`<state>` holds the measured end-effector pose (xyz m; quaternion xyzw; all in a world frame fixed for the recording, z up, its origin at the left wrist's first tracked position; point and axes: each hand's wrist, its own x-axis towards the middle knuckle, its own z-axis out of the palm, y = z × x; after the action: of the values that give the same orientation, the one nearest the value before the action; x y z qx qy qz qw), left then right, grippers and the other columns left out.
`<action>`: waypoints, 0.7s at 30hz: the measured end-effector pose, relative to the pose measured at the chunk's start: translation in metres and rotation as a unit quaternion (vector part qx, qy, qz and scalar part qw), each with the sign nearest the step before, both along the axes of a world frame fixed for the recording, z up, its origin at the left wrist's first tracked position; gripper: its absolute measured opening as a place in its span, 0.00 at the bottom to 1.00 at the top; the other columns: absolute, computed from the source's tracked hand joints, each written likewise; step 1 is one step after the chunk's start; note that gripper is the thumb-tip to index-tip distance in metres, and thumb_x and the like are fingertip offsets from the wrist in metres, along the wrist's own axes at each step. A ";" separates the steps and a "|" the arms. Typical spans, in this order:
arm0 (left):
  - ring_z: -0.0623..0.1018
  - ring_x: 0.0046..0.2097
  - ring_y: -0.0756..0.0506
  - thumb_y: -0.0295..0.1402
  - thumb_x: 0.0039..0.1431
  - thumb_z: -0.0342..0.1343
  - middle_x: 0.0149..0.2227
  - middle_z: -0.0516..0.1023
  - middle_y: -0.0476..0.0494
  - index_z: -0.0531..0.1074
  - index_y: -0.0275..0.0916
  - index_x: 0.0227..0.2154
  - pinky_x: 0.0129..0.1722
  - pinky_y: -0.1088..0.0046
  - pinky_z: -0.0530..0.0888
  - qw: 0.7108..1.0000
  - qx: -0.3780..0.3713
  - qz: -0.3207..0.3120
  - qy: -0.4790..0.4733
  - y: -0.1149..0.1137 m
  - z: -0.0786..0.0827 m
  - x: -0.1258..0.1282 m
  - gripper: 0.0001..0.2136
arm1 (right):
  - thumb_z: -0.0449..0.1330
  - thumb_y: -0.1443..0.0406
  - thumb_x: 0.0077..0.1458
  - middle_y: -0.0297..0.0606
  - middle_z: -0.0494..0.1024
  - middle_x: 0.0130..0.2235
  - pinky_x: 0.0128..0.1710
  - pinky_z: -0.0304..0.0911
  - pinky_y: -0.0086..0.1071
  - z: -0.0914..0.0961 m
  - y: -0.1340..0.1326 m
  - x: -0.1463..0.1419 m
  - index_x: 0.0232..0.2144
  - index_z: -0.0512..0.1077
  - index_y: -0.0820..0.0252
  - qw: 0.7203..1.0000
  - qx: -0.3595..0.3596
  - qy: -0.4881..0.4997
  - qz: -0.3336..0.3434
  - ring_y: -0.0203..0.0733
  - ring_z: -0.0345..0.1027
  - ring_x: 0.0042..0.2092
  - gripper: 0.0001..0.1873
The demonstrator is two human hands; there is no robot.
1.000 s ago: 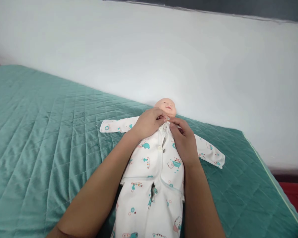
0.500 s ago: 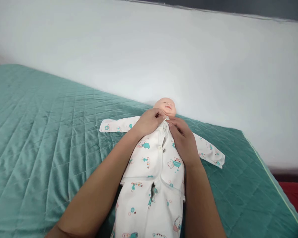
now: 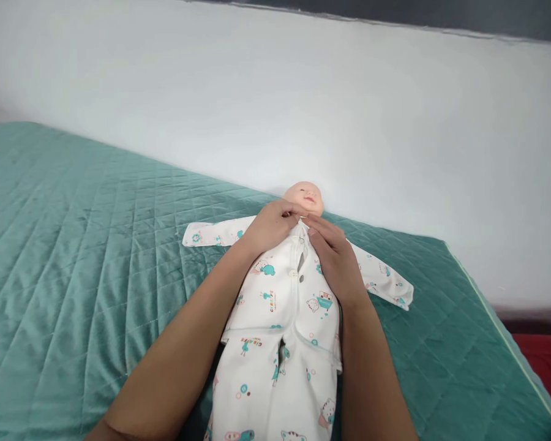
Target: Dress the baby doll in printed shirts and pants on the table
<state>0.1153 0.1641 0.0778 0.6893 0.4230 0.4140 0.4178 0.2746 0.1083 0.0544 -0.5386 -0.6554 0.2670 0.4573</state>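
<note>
A baby doll [image 3: 305,195] lies on its back, dressed in a white baby shirt [image 3: 282,300] printed with small animals and white printed trousers [image 3: 257,392]. At the doll's neck, my left hand [image 3: 278,223] pinches the shirt's collar edge from the left. From the right, my right hand [image 3: 333,245] grips the other collar edge, its fingertips meeting those of the left. Below them a white button [image 3: 293,273] shows on the front placket, and a gap opens between the shirt's edges above it. What lies between my fingertips is hidden.
Under the doll spreads a green quilted bedcover [image 3: 96,257]. A white wall [image 3: 257,98] rises behind its far edge, just beyond the doll's head. Something red [image 3: 544,364] shows past the bedcover's right edge.
My fingertips have drawn closer together at the collar. The small pale thing seen between them before is now covered. The doll has hardly shifted.
</note>
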 end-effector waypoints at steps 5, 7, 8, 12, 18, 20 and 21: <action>0.79 0.44 0.45 0.23 0.57 0.52 0.41 0.82 0.43 0.81 0.38 0.36 0.50 0.67 0.72 0.999 0.039 0.031 0.008 0.004 -0.006 0.000 0.13 | 0.54 0.58 0.65 0.28 0.72 0.62 0.68 0.48 0.49 -0.001 0.001 0.006 0.55 0.75 0.41 0.999 0.020 -0.034 0.035 0.46 0.57 0.66 0.18; 0.78 0.42 0.45 0.22 0.56 0.52 0.40 0.82 0.43 0.80 0.37 0.37 0.48 0.68 0.73 0.998 0.057 0.040 -0.002 0.003 -0.007 0.000 0.12 | 0.54 0.57 0.65 0.30 0.70 0.63 0.68 0.47 0.49 -0.002 0.001 0.009 0.56 0.73 0.42 0.998 0.019 -0.046 0.041 0.46 0.56 0.67 0.19; 0.78 0.42 0.46 0.23 0.57 0.52 0.41 0.82 0.43 0.80 0.37 0.36 0.48 0.68 0.73 0.997 0.062 0.043 -0.010 0.001 -0.008 0.000 0.12 | 0.54 0.56 0.64 0.30 0.70 0.64 0.68 0.47 0.49 -0.002 0.002 0.010 0.57 0.73 0.42 0.998 0.018 -0.051 0.045 0.46 0.56 0.67 0.20; 0.79 0.43 0.46 0.24 0.58 0.52 0.40 0.83 0.45 0.78 0.38 0.35 0.48 0.69 0.72 0.996 0.062 0.052 -0.047 -0.011 -0.011 -0.005 0.10 | 0.54 0.55 0.64 0.31 0.69 0.64 0.70 0.45 0.49 -0.006 0.003 0.012 0.56 0.73 0.44 0.997 0.021 -0.044 0.057 0.46 0.55 0.68 0.20; 0.77 0.39 0.47 0.27 0.59 0.54 0.36 0.81 0.47 0.77 0.39 0.33 0.44 0.70 0.71 0.995 0.061 0.057 -0.063 -0.037 -0.020 -0.015 0.07 | 0.59 0.57 0.60 0.38 0.72 0.61 0.67 0.53 0.48 -0.014 -0.024 -0.003 0.52 0.74 0.50 0.998 0.050 0.031 -0.037 0.48 0.62 0.65 0.19; 0.76 0.39 0.47 0.29 0.60 0.55 0.36 0.80 0.47 0.77 0.39 0.33 0.43 0.70 0.70 0.994 0.069 0.052 -0.060 -0.045 -0.023 -0.018 0.06 | 0.59 0.58 0.60 0.38 0.72 0.62 0.68 0.52 0.49 -0.017 -0.040 -0.010 0.52 0.74 0.50 0.996 0.061 0.039 -0.051 0.47 0.62 0.64 0.19; 0.75 0.38 0.47 0.30 0.60 0.55 0.35 0.79 0.47 0.77 0.39 0.32 0.42 0.70 0.69 0.994 0.077 0.046 -0.057 -0.049 -0.024 -0.019 0.06 | 0.59 0.58 0.60 0.38 0.71 0.63 0.68 0.52 0.49 -0.018 -0.047 -0.013 0.52 0.73 0.50 0.996 0.064 0.038 -0.054 0.47 0.61 0.65 0.18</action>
<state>0.0963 0.1154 0.0536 0.6747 0.3969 0.5023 0.3675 0.2617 0.0614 0.0363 -0.5323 -0.6230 0.2197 0.5295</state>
